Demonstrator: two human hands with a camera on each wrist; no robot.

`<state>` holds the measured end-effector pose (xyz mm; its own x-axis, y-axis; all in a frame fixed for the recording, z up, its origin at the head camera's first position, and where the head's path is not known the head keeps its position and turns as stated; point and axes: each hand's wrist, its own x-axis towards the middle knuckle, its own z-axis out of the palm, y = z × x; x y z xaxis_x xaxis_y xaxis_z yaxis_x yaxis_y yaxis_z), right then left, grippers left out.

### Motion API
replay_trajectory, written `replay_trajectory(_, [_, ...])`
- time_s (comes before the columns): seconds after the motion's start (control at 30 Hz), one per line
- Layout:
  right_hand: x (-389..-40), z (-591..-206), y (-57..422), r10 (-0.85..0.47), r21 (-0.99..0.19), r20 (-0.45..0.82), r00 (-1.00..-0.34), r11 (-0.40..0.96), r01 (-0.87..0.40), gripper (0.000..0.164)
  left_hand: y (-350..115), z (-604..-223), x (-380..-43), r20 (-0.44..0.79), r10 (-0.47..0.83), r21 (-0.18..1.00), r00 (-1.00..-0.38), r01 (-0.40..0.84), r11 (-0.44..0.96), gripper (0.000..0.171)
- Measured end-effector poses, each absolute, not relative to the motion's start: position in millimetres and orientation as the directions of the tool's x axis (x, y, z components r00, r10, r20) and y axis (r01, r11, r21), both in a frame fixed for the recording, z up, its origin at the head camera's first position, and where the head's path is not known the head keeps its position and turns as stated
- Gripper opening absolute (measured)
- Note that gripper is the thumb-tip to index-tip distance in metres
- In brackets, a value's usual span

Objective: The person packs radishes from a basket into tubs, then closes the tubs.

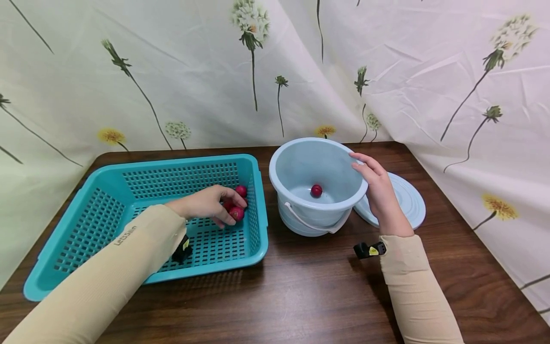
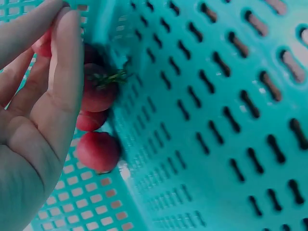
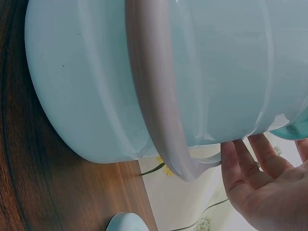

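My left hand (image 1: 213, 203) reaches into the right end of a teal plastic basket (image 1: 253, 255). Its thumb and fingers pinch a radish (image 2: 42, 46), partly covered by them in the left wrist view. Several more red radishes (image 2: 98, 151) lie along the basket's end wall beside the hand, one with a green stem stub. On the right, a light blue bucket (image 1: 320, 224) stands upright with a single radish (image 1: 316, 191) at its bottom. My right hand (image 1: 378, 191) holds this bucket at its right rim, fingertips against the wall near the handle joint.
A round light blue lid (image 1: 408, 200) lies behind and right of the bucket, partly covered by the right hand. The bucket's pale handle (image 1: 315, 227) hangs down its front. A flower-patterned cloth (image 1: 206, 86) rises behind the brown wooden table (image 1: 292, 296).
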<state>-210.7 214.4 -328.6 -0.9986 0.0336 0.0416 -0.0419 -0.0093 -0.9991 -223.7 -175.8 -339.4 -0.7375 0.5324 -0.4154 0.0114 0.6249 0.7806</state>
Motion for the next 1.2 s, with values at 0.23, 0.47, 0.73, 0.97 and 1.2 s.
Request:
replay_trajectory(0.23, [-211.6,-330.8,215.2,0.043,-0.999,0.043,-0.998,0.0,-0.043,0.03,-174.6,-325.4,-223.5,-0.366,0.497,0.792,-0.787,0.017,0.611,0.048])
replay_trajectory(0.47, [-210.8,-330.4,214.9,0.039,-1.0,0.026,-0.999,-0.005,-0.027,0.029,-172.3,-309.2,-221.0,-0.309,0.486,0.807,-0.818,0.045,0.589,0.05])
replay_trajectory(0.73, [-209.8,-328.7,213.8,0.033,-0.999,0.042,-0.999,-0.013,-0.042,0.029,-159.5,-291.1,-215.6,-0.257,0.478,0.809,-0.84,0.083,0.582,0.052])
replay_trajectory(0.97, [-209.8,-328.6,213.9,0.029,-0.999,0.045,-0.999,-0.016,-0.045,0.029,-152.4,-278.6,-211.8,-0.237,0.498,0.855,-0.834,0.063,0.514,0.051])
replay_trajectory(1.2, [-209.2,-328.8,213.9,0.027,-0.999,0.048,-0.998,-0.011,-0.048,0.029,-143.2,-272.9,-207.9,-0.15,0.51,0.877,-0.847,0.124,0.464,0.048])
